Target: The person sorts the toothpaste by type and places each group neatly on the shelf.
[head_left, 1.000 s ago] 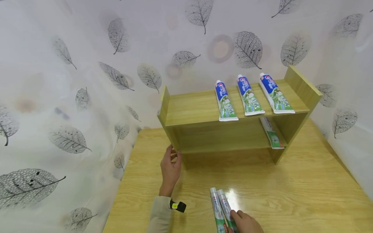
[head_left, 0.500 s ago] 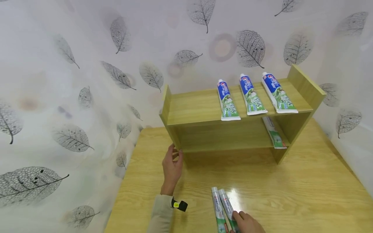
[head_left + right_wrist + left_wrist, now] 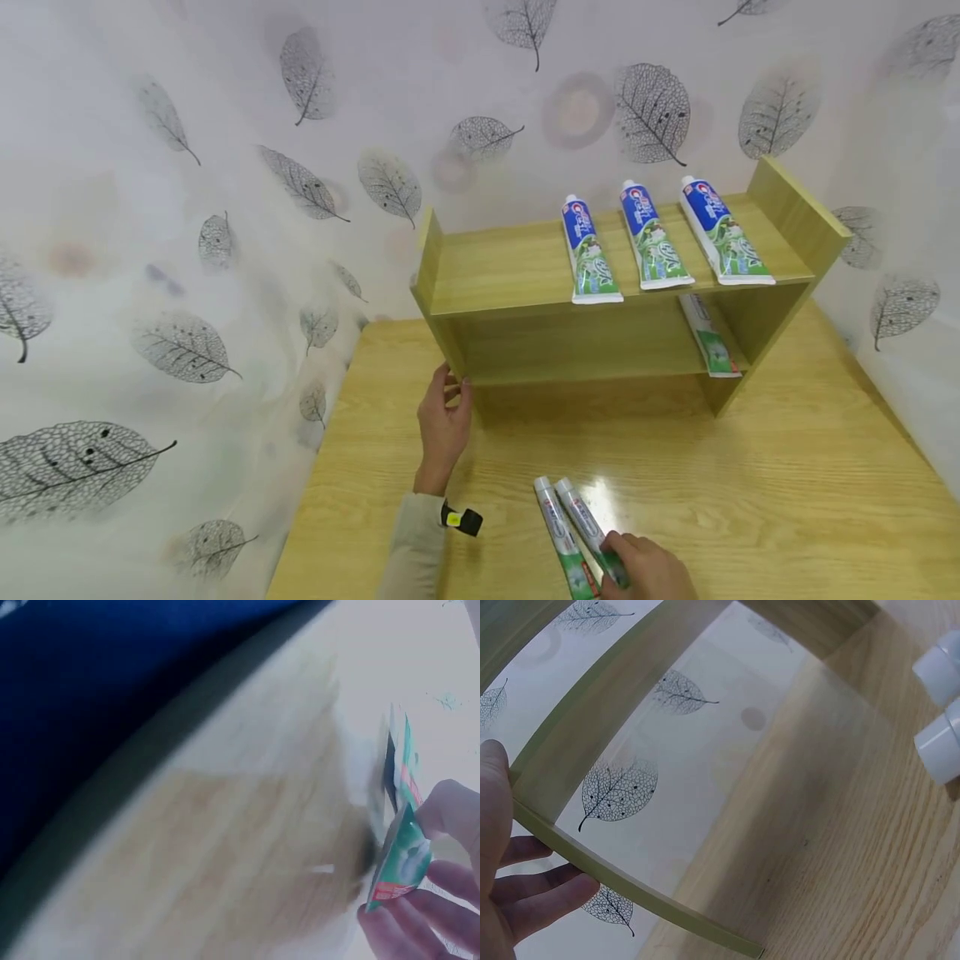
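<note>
A light wooden table [image 3: 750, 508] is seen against walls covered in leaf-printed sheeting [image 3: 150, 208]. At the back of the table a two-level wooden shelf unit [image 3: 517, 275] is stood. On its top board three toothpaste tubes [image 3: 652, 237] are laid side by side toward the right end, caps to the wall, spaced apart from one another. One more tube [image 3: 708, 337] is laid on the lower board at the far right, close to the side panel.

The left hand [image 3: 444, 421] is placed at the lower front corner of the shelf unit's left side panel; in the left wrist view the thumb is laid on the panel's outer face and the fingers [image 3: 536, 889] are curled round its edge, so the panel is gripped. A beige sleeve [image 3: 416, 550] and a small black wrist device [image 3: 462, 522] are seen behind that hand.

Near the front edge of the table two tubes [image 3: 566, 525] are laid touching each other, white caps pointing toward the shelf. The right hand [image 3: 648, 571] is set on their crimped ends (only partly in view at the bottom of the head picture). In the blurred right wrist view one crimped end [image 3: 401, 859] is pinched between thumb and fingers; whether both tubes are pinched cannot be told.
</note>
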`<action>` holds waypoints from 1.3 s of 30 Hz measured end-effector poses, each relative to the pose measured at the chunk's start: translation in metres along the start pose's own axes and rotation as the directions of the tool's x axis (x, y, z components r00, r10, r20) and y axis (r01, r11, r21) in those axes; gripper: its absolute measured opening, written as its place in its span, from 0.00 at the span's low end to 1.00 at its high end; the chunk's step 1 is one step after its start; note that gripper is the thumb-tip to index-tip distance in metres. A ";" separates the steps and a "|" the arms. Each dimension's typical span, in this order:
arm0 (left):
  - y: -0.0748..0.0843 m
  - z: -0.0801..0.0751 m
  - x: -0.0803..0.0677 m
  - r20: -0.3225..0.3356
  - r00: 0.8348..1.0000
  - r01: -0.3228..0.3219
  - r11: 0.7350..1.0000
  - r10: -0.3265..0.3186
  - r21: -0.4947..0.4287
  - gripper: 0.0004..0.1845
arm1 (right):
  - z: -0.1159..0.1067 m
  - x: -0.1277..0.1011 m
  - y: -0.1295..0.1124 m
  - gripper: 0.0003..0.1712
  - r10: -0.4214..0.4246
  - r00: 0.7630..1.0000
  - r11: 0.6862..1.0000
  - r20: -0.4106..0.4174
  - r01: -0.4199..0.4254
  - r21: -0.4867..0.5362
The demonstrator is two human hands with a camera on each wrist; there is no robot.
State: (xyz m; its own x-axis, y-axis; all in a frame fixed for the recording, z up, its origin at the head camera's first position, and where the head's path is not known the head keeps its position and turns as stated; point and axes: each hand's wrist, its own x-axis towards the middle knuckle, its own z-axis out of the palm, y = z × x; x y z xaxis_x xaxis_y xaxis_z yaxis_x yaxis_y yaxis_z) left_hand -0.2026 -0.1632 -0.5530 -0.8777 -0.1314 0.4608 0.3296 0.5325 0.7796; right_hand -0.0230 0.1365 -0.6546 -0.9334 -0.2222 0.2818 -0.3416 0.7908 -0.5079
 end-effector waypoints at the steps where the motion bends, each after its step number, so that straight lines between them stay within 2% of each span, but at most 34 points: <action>1: 0.000 0.000 0.001 0.001 1.000 0.001 1.000 -0.001 0.001 0.22 | -0.007 0.003 -0.005 0.24 -0.003 0.999 1.000 -0.035 0.003 0.005; 6: 0.001 0.002 0.002 0.006 1.000 0.009 1.000 -0.009 -0.002 0.22 | -0.031 0.016 -0.019 0.24 -0.002 0.990 1.000 -0.141 -0.002 -0.026; 12: 0.001 0.004 0.004 0.010 1.000 0.001 1.000 -0.001 0.001 0.22 | -0.046 0.031 -0.016 0.26 -0.082 0.967 0.993 -0.240 0.060 -0.098; 18: 0.000 0.002 -0.003 -0.017 1.000 0.016 1.000 -0.016 -0.003 0.21 | -0.059 0.037 -0.019 0.29 -0.081 0.959 0.996 -0.273 0.069 -0.053; 24: 0.000 0.001 -0.004 0.000 1.000 0.022 1.000 -0.022 -0.011 0.21 | -0.079 0.050 -0.020 0.25 -0.134 0.924 0.991 -0.359 0.130 -0.035; 29: 0.002 0.001 -0.001 -0.009 1.000 0.016 1.000 -0.016 -0.018 0.22 | -0.098 0.065 -0.017 0.24 -0.168 0.905 0.985 -0.392 0.172 -0.026; 39: 0.001 -0.001 -0.001 0.001 1.000 0.016 1.000 -0.016 -0.019 0.22 | -0.124 0.100 0.006 0.18 -0.252 0.834 0.966 -0.491 0.250 -0.072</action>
State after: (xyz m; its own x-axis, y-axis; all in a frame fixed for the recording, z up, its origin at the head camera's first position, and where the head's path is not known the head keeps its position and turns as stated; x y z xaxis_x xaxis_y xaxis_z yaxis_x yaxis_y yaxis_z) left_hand -0.2007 -0.1637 -0.5526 -0.8832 -0.1385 0.4480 0.3225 0.5141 0.7948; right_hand -0.1047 0.1900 -0.5283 -0.6381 -0.1049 0.7627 -0.5554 0.7488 -0.3617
